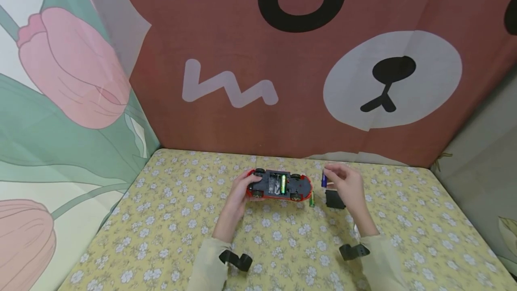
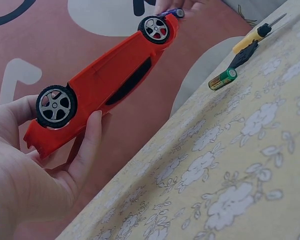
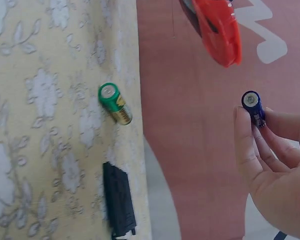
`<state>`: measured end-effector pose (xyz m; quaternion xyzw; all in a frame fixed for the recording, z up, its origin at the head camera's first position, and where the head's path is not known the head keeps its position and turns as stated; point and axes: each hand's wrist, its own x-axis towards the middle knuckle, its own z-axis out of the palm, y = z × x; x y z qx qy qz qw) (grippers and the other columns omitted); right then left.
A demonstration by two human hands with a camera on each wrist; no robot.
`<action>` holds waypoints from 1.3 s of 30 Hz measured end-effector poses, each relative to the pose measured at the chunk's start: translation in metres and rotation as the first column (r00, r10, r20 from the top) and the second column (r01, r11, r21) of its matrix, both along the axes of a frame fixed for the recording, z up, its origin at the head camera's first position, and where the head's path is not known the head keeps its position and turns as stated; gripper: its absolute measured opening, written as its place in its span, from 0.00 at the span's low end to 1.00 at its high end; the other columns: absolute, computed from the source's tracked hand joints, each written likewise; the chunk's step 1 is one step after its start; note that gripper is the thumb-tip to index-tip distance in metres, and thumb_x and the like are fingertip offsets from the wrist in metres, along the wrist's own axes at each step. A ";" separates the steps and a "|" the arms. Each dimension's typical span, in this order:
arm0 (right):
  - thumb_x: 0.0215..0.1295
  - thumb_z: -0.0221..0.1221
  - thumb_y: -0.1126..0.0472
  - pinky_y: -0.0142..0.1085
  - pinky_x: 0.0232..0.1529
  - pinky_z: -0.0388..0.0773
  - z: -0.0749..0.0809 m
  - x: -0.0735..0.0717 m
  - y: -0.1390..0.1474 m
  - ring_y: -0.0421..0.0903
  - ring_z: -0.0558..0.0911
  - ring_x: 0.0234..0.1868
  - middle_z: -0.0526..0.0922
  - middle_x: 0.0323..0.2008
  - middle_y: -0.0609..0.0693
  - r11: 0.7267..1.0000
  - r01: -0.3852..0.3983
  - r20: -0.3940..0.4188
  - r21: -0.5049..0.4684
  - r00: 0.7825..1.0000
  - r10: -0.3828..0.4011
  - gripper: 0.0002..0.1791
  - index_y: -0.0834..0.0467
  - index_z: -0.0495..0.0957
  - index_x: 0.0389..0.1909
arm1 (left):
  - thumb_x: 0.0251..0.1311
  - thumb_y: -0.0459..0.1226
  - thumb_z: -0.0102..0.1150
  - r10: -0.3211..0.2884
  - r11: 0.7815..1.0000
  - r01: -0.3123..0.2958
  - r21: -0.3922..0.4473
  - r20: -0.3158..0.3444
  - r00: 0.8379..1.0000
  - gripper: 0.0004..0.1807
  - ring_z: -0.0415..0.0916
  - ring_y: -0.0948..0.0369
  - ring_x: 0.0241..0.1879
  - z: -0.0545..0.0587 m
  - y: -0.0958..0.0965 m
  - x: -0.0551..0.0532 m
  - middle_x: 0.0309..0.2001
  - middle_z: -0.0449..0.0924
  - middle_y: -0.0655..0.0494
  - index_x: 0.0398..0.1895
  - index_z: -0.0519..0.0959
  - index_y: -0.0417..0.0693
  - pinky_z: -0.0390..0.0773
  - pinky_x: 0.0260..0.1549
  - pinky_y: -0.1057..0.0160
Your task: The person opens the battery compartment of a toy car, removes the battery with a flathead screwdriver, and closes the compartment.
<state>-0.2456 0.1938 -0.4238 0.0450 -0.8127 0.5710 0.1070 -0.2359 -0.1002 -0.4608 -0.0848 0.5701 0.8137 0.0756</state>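
My left hand (image 1: 235, 200) grips the rear end of a red toy car (image 1: 300, 187), held upside down above the table. The car's battery compartment faces up uncovered, with a green-and-gold battery (image 1: 283, 184) in it. To the right of the car, my right hand (image 1: 349, 187) pinches a blue battery (image 3: 253, 110) between thumb and fingers, apart from the car. Another green battery (image 3: 115, 104) lies on the table below the car's front. Beside it is a black battery cover (image 1: 335, 200), under the right hand.
A yellow-handled screwdriver (image 2: 251, 39) lies past the cover, mostly hidden by the right arm in the head view. The flowered tablecloth (image 1: 161, 219) covers the table, and a printed curtain (image 1: 226, 125) hangs directly behind its far edge.
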 end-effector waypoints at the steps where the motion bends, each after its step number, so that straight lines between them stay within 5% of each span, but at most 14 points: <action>1: 0.74 0.63 0.62 0.40 0.36 0.88 -0.001 0.000 0.001 0.35 0.84 0.34 0.86 0.46 0.66 1.000 0.007 0.011 -0.005 1.000 -0.007 0.14 0.70 0.83 0.51 | 0.65 0.36 0.60 0.000 1.000 0.000 0.000 0.000 1.000 0.35 0.80 0.51 0.50 0.000 0.000 0.000 0.64 0.74 0.37 0.76 0.68 0.41 0.87 0.32 0.57; 39: 0.73 0.63 0.65 0.40 0.37 0.88 -0.029 -0.004 0.005 0.39 0.85 0.31 0.87 0.40 0.60 1.000 0.012 0.196 -0.022 0.981 -0.007 0.17 0.73 0.81 0.54 | 0.67 0.36 0.60 0.004 1.000 -0.004 0.012 0.006 1.000 0.36 0.80 0.52 0.49 -0.001 -0.003 -0.001 0.66 0.72 0.35 0.77 0.65 0.40 0.88 0.34 0.57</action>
